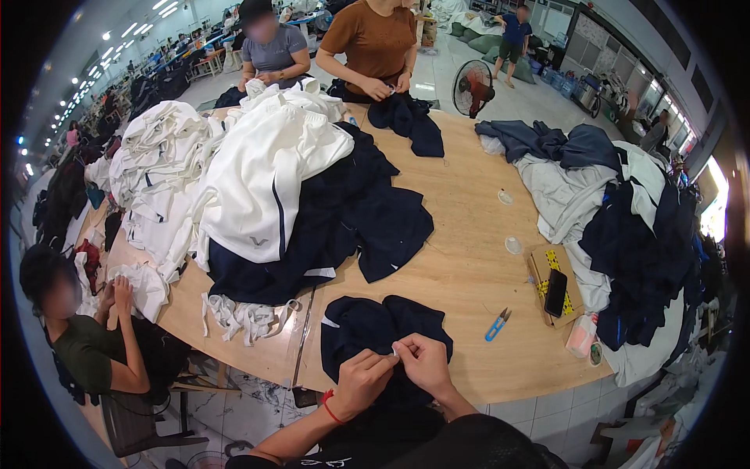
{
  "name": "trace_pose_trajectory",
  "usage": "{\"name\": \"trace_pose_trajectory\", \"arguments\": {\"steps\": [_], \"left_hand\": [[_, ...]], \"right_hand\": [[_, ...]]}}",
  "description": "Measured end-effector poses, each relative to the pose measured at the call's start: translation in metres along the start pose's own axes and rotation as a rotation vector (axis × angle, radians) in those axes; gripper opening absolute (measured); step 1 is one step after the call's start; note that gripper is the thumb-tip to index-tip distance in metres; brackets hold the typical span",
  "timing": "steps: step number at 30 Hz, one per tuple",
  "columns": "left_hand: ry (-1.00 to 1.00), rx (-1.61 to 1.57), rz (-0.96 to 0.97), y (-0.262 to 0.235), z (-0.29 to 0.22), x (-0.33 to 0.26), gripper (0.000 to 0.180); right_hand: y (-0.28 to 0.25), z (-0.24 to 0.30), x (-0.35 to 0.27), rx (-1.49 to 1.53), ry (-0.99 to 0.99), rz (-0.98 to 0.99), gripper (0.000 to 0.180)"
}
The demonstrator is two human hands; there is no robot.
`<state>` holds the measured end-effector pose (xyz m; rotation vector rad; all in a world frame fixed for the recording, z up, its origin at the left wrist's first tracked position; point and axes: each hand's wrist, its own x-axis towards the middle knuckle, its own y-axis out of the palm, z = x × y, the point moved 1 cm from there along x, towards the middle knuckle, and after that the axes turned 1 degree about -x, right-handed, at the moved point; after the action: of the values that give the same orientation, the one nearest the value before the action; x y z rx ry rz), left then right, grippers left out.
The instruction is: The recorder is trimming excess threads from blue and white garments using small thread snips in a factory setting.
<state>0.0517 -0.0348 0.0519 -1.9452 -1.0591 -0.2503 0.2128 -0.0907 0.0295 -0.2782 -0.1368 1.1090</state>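
Observation:
Navy shorts [350, 324] lie at the table's near edge, in front of me. Over their waist, my left hand [364, 381] and my right hand [426, 364] meet fingertip to fingertip. Both are closed in a pinch on a small white strip [395, 352], mostly covered by my fingers. A red band circles my left wrist. To the right lie blue-handled thread snips [495, 327], apart from my hands. A tangle of white cords [244, 318] sits to the left of the shorts.
White garments [258, 172] top a heap of navy ones [383, 227]. At right are a cardboard box [574, 293] with a black phone [555, 292] and more piled clothes [637, 258]. Co-workers handle garments across the table and at left. A fan [473, 87] stands beyond.

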Motion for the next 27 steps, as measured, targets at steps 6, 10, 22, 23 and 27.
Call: {"name": "trace_pose_trajectory", "arguments": {"steps": [6,10,22,23,27], "left_hand": [[0.014,0.039,0.041,0.001,0.004,-0.005,0.030],[0.077,0.109,0.033,0.006,0.007,-0.006,0.033],[-0.383,-0.300,0.272,0.013,0.034,-0.008,0.010],[-0.585,-0.509,0.353,0.012,0.039,-0.011,0.009],[-0.984,-1.116,0.392,0.014,0.051,-0.023,0.017]], "right_hand": [[-0.003,-0.003,0.001,0.024,0.068,0.028,0.012],[-0.002,-0.011,0.002,0.061,0.077,-0.012,0.014],[-0.019,0.014,-0.002,-0.062,-0.013,0.248,0.028],[-0.021,0.019,-0.004,-0.064,-0.064,0.290,0.039],[-0.018,0.029,-0.010,-0.115,-0.170,0.313,0.060]]}}
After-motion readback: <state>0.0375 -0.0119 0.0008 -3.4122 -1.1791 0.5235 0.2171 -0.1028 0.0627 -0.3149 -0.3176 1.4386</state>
